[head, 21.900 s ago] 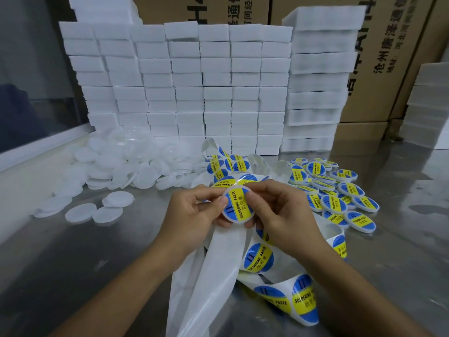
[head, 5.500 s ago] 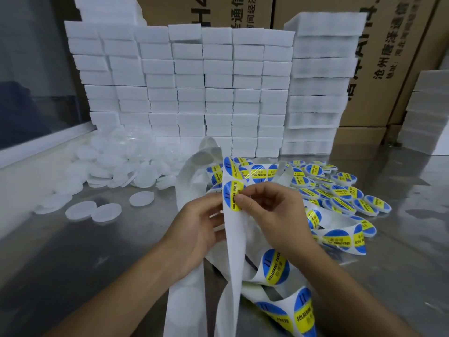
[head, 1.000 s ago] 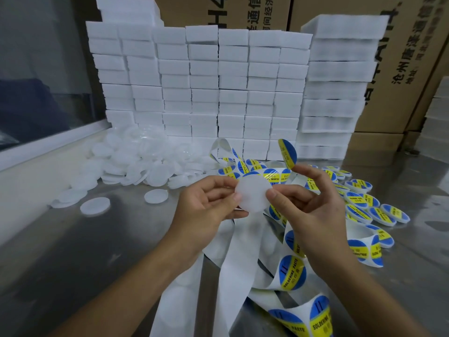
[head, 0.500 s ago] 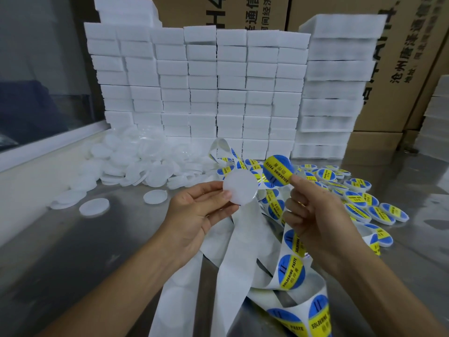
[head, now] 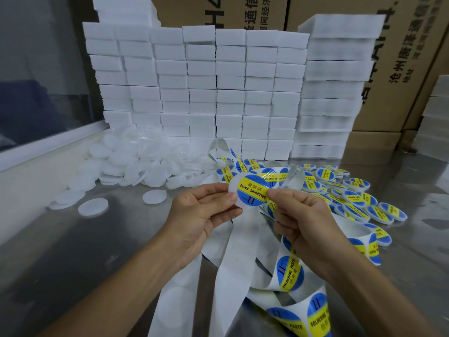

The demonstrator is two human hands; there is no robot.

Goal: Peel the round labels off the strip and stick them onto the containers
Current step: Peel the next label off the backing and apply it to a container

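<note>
Left fingers [head: 222, 197] pinch the white container [head: 234, 190] by its left rim, mid-frame. Right fingers [head: 273, 192] grip the round label [head: 252, 192] at its right edge, laying it onto the container face. The label sits offset right, so white shows along the left rim. I read the step as sticking, label half down.

Next move, I'd say: centre it, press flat from the middle outward, then drop it with the labelled containers [head: 349, 198] right of centre.

Strip [head: 290, 272] coils below my right hand [head: 303, 222] on the surface [head: 73, 251]. Blank containers [head: 136, 164] are heaped left of centre.
</note>
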